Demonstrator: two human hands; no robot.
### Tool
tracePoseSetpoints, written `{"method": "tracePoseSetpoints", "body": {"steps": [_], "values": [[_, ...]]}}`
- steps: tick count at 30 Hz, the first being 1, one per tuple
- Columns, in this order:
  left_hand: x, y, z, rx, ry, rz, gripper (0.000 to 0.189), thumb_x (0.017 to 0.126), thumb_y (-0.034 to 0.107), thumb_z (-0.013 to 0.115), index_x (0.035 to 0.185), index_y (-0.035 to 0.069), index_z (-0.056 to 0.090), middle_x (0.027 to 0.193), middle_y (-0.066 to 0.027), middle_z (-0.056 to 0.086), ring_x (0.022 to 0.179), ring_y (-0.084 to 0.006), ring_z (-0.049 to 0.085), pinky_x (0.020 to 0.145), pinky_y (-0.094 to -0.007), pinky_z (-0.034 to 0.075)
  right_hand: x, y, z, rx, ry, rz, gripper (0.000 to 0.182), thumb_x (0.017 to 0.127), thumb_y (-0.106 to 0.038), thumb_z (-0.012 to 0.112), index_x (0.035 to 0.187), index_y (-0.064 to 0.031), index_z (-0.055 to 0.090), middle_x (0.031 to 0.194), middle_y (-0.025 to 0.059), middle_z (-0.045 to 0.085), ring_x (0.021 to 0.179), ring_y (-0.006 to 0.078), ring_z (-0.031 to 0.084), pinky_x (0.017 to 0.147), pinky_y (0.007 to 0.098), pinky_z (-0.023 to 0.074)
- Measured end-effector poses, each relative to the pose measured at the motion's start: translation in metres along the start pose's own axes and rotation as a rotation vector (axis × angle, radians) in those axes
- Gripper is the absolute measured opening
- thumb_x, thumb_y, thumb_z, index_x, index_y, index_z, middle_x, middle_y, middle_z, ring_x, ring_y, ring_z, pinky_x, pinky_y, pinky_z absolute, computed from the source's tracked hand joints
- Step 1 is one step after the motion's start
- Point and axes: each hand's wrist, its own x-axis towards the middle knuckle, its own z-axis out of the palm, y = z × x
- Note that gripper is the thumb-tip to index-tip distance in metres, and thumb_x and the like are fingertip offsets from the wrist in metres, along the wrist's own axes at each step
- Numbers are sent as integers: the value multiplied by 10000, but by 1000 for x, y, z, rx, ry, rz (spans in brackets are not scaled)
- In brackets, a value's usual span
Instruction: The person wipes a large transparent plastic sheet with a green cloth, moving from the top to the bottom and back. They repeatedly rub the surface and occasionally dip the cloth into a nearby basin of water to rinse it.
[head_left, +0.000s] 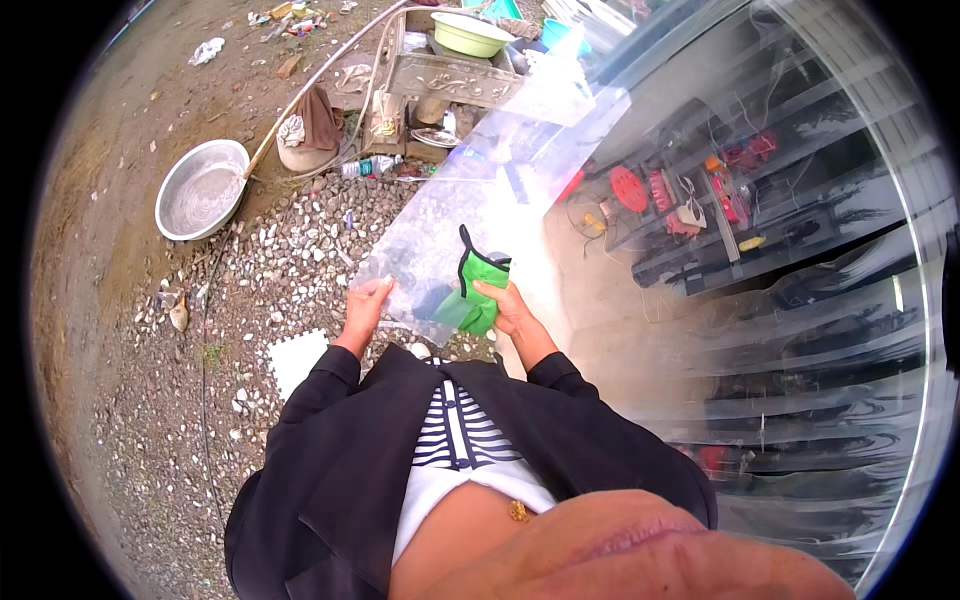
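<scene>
Between thumb and fingers my left hand (367, 309) pinches the edge of a clear plastic strip (420, 232), which looks like part of a strip curtain. My right hand (507, 306) grips a bunched green cloth with black edging (475, 285); a black-edged loop sticks up from its top. Part of the cloth's lower left side shows through or against the clear strip. The strip slants from my hands up to the right, with bright glare on it. Whether my right hand also touches the strip, I cannot tell.
Gravel (300, 240) lies underfoot, with a white foam mat piece (297, 361) and a metal basin (202, 190) at left. A green basin (471, 34) rests on a stone sink (457, 75). More clear strips (810, 405) hang at right, before a cluttered dark rack (697, 247).
</scene>
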Motion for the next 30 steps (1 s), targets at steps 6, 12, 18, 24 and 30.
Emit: {"method": "tracePoseSetpoints", "body": {"steps": [6,12,18,24,30], "values": [[-19,32,22,-218,-51,-50,242,888,220,550,902,-12,620,757,-104,643,641,-167,626,589,-261,499,15,-41,-20,-341,10,-15,471,699,6,654,1139,2,484,1017,95,589,929,206,582,803,330,471],[-9,41,35,-231,-39,-7,200,896,178,529,902,-4,613,752,-98,633,633,-171,632,558,-278,526,13,-132,1,-1055,542,-909,875,679,-123,713,1356,-9,172,1271,202,352,1174,326,389,972,389,347],[-17,42,39,-175,5,4,187,898,167,524,905,2,610,706,-72,615,576,-146,604,527,-258,509,-9,-106,121,-1270,-16,-1018,821,698,-246,706,1365,-100,248,1386,190,194,1239,375,285,1021,438,290],[-33,42,18,-71,83,-57,236,890,219,545,898,-4,622,578,-42,566,423,-98,503,384,-213,383,59,-41,112,-1536,-385,-1293,310,777,-235,554,1087,-232,572,1139,6,489,891,196,468,710,324,422],[-55,72,20,-66,89,-116,258,884,247,559,908,-1,623,532,-31,541,390,-86,472,363,-200,382,126,-146,81,-1653,-33,-1511,302,722,-166,571,1020,-206,597,966,25,502,801,188,518,653,310,455]]}}
